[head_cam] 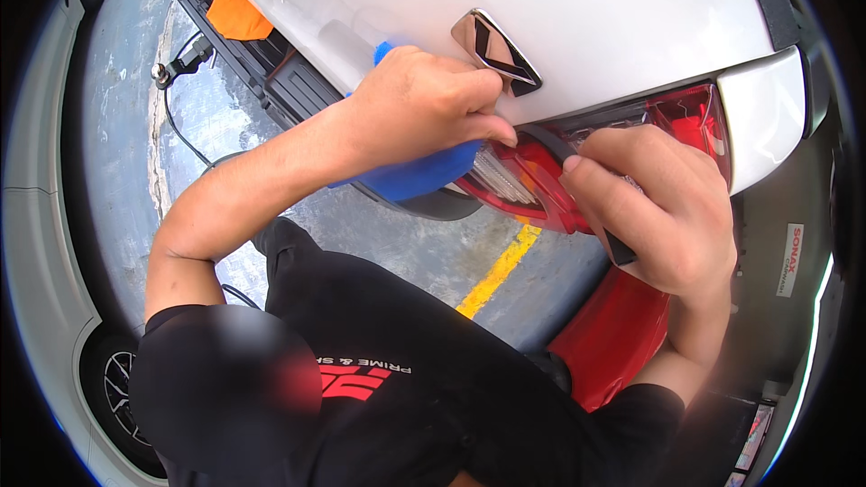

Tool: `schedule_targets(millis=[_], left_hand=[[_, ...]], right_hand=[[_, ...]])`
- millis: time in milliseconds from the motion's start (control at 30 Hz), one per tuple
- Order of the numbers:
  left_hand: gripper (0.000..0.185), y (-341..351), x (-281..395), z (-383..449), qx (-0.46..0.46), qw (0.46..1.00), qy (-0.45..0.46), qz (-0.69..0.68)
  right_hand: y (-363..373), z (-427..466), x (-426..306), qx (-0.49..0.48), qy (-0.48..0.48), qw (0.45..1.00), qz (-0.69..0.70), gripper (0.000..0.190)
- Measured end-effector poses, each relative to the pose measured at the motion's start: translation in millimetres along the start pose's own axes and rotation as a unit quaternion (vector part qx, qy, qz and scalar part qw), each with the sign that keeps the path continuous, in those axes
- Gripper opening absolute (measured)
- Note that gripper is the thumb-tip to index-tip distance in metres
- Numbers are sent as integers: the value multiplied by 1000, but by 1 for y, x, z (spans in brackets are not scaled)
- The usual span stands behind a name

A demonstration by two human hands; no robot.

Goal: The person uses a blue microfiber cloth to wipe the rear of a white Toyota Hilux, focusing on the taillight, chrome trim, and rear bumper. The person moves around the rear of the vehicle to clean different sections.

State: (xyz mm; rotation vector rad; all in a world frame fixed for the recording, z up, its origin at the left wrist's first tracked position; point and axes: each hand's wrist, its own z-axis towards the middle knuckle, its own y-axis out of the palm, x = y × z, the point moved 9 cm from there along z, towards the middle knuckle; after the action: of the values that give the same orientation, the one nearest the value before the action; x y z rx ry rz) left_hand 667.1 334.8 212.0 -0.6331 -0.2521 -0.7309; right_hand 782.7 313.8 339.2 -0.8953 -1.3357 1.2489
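My left hand (440, 98) is closed in a fist beside a chrome-and-black emblem (497, 47) on a white vehicle's rear panel (609, 20). A blue cloth (419, 172) shows above and below this fist and seems gripped in its curled fingers, which are largely hidden. My right hand (659, 206) pinches a flexible black strip (549, 142) between thumb and fingers. The strip's far end lies close to my left thumb; whether that thumb touches it I cannot tell. Behind both hands is the red and clear tail light (517, 182), partly covered by the right hand.
An orange cloth (237, 10) lies on the black rear bumper (301, 88). A tow ball (160, 73) sticks out, with a dark cable (177, 125) near it. Another vehicle (30, 149) stands at left. A red panel (616, 338) is below my right forearm, and a yellow line (500, 270) marks the floor.
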Motion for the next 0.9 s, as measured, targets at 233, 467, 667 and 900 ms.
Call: schedule_targets(millis=[233,467,667,900], left_hand=[[30,1,-5,-5,39,991,-55,-113],[21,5,-8,-11,74,987,-82,-117],[25,3,-16,-14,89,970,-131,-182],[27,10,-22,-11,37,958,-187,-216]], right_hand=[[0,-1,2,18,11,1000,-1,36],[0,4,6,0,108,994,-2,32],[-9,3,17,43,357,923,139,15],[-18,3,17,-6,433,901,-14,16]])
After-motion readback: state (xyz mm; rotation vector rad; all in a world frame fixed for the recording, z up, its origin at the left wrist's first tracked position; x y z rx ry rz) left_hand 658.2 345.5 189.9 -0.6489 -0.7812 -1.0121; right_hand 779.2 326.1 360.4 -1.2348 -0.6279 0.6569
